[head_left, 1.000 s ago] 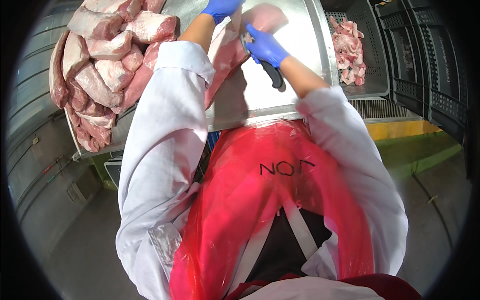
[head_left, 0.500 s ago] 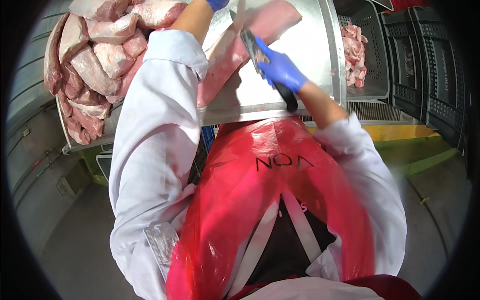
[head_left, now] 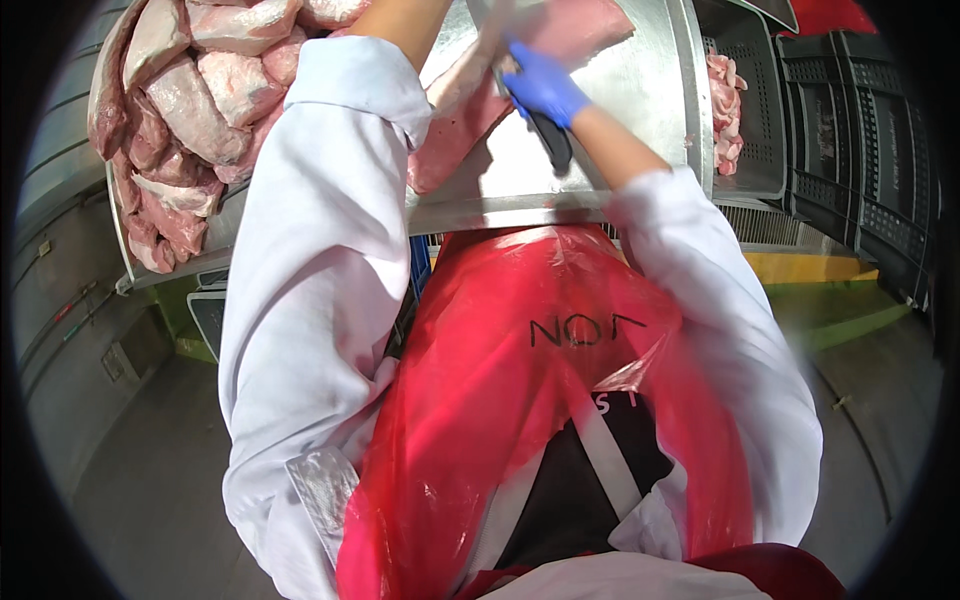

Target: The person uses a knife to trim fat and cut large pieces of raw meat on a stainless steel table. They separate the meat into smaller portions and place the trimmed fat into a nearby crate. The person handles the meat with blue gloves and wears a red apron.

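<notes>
A long pink slab of meat (head_left: pixel 455 140) lies slantwise on the metal worktop (head_left: pixel 600 110), a paler layer along its left side. My right hand (head_left: pixel 548 85), in a blue glove, is closed round the black handle of a knife (head_left: pixel 552 145). The handle's end points back toward me; the blade lies against the meat, partly hidden and blurred. A pale strip (head_left: pixel 490 35), smeared by motion, rises from the slab near the blade. My left forearm (head_left: pixel 405 25) runs out past the top edge, so the left hand itself is hidden.
Large cuts of meat (head_left: pixel 200 100) are heaped at the left of the worktop. On the right, a grey perforated crate (head_left: pixel 760 130) holds small meat trimmings (head_left: pixel 726 110). Black crates (head_left: pixel 865 140) stand beyond it. My red apron (head_left: pixel 540 300) comes up to the worktop's near edge.
My left hand has passed out of view at the top. The right hand has moved slightly up with the knife. The whole view has shifted a little.
</notes>
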A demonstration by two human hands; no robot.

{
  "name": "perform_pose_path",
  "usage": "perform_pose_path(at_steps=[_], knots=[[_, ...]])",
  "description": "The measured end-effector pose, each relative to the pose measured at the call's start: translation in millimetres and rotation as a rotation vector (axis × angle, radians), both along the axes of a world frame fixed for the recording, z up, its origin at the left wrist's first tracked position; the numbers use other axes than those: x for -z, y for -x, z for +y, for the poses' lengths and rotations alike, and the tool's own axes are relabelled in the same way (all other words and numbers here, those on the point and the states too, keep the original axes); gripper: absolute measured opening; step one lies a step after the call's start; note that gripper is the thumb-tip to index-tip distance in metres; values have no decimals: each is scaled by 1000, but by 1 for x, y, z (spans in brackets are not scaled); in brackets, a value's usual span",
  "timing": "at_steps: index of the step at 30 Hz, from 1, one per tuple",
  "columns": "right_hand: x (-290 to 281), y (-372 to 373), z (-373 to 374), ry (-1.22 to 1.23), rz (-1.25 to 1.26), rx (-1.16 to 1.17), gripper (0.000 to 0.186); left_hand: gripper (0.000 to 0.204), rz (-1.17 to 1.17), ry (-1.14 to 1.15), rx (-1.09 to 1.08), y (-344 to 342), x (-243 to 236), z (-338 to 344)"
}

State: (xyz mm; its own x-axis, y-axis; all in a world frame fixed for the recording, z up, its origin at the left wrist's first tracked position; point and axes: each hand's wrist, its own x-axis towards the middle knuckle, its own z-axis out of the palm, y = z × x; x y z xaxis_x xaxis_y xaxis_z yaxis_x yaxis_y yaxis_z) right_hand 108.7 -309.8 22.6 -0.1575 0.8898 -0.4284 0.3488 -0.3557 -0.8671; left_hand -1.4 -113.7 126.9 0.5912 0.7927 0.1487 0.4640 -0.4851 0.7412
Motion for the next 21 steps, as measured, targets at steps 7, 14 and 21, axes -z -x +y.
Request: perform_pose_path(at_steps=[7,14,21], knots=[[-28,4,-30,67,-52,-69,72,23,-316,299,-60,12,-29,-22],[-50,10,-96,60,-14,-178,68,21,-605,504,-193,33,-24,-11],[-21,39,-45,92,-33,-99,69,19,-484,371,-93,45,-46,-19]])
